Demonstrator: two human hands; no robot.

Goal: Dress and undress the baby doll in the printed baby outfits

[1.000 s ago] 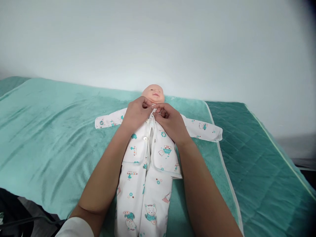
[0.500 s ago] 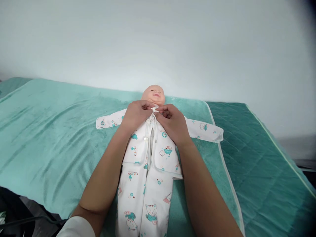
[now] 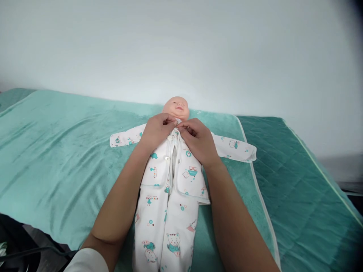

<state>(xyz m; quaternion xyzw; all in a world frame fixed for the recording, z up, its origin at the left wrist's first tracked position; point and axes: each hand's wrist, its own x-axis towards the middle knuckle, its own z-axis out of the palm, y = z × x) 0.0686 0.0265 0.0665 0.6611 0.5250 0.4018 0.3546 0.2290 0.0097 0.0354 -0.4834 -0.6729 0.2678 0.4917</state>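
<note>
A baby doll [image 3: 176, 107] lies on its back, its head toward the wall and both sleeves spread wide. It wears a white printed jacket [image 3: 189, 177] and matching trousers [image 3: 178, 226]. At the neckline, my left hand [image 3: 159, 130] pinches the jacket's front edge from the left. My right hand [image 3: 200, 139] pinches the opposite edge, and the fingertips of both hands meet just under the doll's chin. Below them the jacket front hangs apart, with a button [image 3: 167, 158] showing on the left edge. What lies between my fingertips is mostly hidden.
A light green blanket [image 3: 70, 151] lies under the doll, over a darker green quilted cover [image 3: 297, 189] at the right. A pale wall [image 3: 181, 49] rises right behind the doll's head. A dark cable [image 3: 39, 250] runs at the lower left.
My fingertips have drawn slightly closer together at the neckline, covering the white bit of collar that showed between them. The doll and its clothes lie as before.
</note>
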